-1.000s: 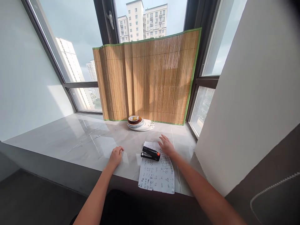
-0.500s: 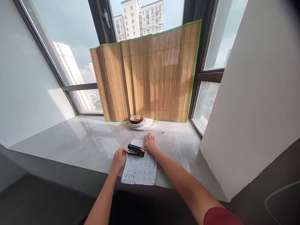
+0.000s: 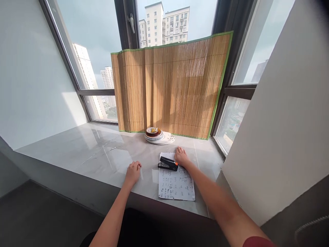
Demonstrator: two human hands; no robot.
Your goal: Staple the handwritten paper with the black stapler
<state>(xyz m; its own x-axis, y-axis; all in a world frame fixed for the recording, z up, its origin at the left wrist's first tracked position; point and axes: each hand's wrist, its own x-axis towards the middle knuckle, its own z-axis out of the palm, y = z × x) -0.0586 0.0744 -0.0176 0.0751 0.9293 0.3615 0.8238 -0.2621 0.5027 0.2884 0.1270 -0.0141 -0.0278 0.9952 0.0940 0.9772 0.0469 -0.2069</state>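
A handwritten sheet of paper lies on the sill near its front edge. On its upper half rests a black stapler with an orange mark at its right end. My right hand lies flat over the paper's upper right part, fingers stretched forward, close beside the stapler's right end. To the left of the paper and apart from it, my left hand rests on the sill. Its fingers are curled in, and nothing shows in them.
Stacked plates stand behind the paper, an oval white one at the bottom. A bamboo mat with green edging leans against the window. Tiny staple-like bits lie on the tiled sill. A wall bounds the right side.
The paper and the stapler on it have slid right together with my right hand. My left hand is now apart from them, its fingers more curled. The camera view has shifted slightly.
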